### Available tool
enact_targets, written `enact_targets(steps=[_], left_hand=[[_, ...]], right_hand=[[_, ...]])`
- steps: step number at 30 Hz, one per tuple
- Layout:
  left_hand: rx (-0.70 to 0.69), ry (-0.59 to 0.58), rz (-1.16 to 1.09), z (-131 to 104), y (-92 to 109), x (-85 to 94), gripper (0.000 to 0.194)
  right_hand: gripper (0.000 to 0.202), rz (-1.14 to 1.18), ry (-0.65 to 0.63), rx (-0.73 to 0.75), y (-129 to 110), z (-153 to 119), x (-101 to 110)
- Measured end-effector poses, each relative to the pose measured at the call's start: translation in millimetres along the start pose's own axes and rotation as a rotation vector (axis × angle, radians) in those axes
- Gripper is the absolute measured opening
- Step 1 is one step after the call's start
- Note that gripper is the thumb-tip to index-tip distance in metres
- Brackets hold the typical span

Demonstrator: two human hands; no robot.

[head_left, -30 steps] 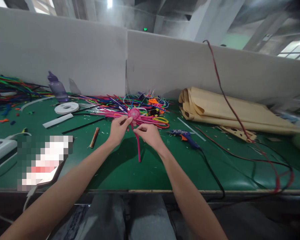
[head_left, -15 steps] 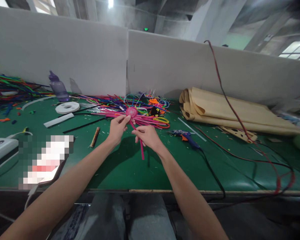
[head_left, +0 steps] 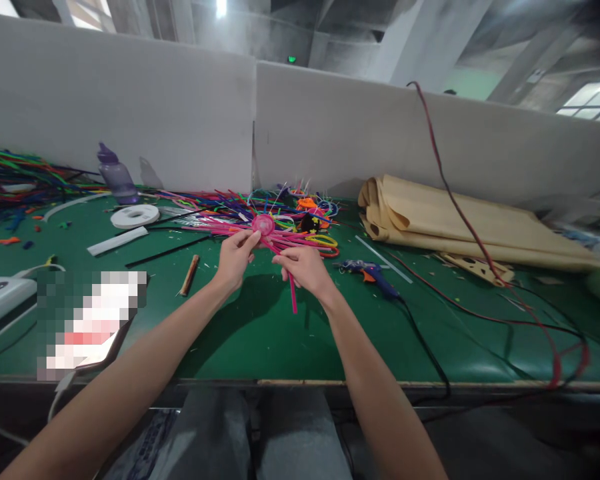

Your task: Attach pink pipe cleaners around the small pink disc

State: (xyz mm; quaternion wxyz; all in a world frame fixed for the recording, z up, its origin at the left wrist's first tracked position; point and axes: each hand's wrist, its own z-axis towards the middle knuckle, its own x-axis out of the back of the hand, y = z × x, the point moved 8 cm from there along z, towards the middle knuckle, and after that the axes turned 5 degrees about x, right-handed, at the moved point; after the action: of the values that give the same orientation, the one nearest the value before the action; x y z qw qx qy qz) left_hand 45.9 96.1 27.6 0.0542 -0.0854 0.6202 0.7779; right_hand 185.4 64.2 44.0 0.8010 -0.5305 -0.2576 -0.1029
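Note:
My left hand [head_left: 236, 257] pinches the lower edge of a round pink coil [head_left: 263, 226] between thumb and fingers, above the green table. A pink pipe cleaner [head_left: 293, 297] runs down and right from the coil. My right hand [head_left: 303, 267] is closed on this strip, and its free end hangs below the fingers. Part of the strip is hidden by the right hand. Just behind both hands lies a bundle of pink pipe cleaners [head_left: 303, 241], mixed with other colours.
On the right are a blue glue gun [head_left: 373, 275] with its cord and rolled brown paper [head_left: 460, 217]. To the left are a white tape roll [head_left: 135, 215], a purple bottle [head_left: 117, 177], a wooden-handled tool [head_left: 189, 275] and a phone [head_left: 100, 327]. A red-black cable [head_left: 445, 173] hangs at right.
My right hand has shifted slightly right, swinging the pipe cleaner's hanging end right and a little up. My left hand and the pink coil stay nearly in place.

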Motion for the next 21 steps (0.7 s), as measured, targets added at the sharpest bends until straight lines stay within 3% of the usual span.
enact_targets(steps=[3,9,12,14,17,21], left_hand=[[-0.083,-0.011,0.131,-2,7,0.4,0.029],[-0.336,-0.005,0.491,-15,32,-5.2,0.029],[-0.412,-0.056,0.596,-19,37,-13.3,0.029],[-0.484,-0.098,0.661,-21,40,-18.8,0.028],[-0.578,-0.151,0.735,-25,42,-23.8,0.027],[-0.639,-0.216,0.749,-29,42,-26.7,0.024]], right_hand=[[0.025,-0.078,0.048,0.039,3,2,4],[0.017,-0.178,0.482,0.242,-25,-11,36],[0.018,-0.081,0.603,0.306,-37,-18,51],[0.018,0.005,0.592,0.307,-37,-18,55],[0.014,0.126,0.456,0.283,-33,-12,52],[0.012,0.136,0.337,0.264,-29,-8,47]])
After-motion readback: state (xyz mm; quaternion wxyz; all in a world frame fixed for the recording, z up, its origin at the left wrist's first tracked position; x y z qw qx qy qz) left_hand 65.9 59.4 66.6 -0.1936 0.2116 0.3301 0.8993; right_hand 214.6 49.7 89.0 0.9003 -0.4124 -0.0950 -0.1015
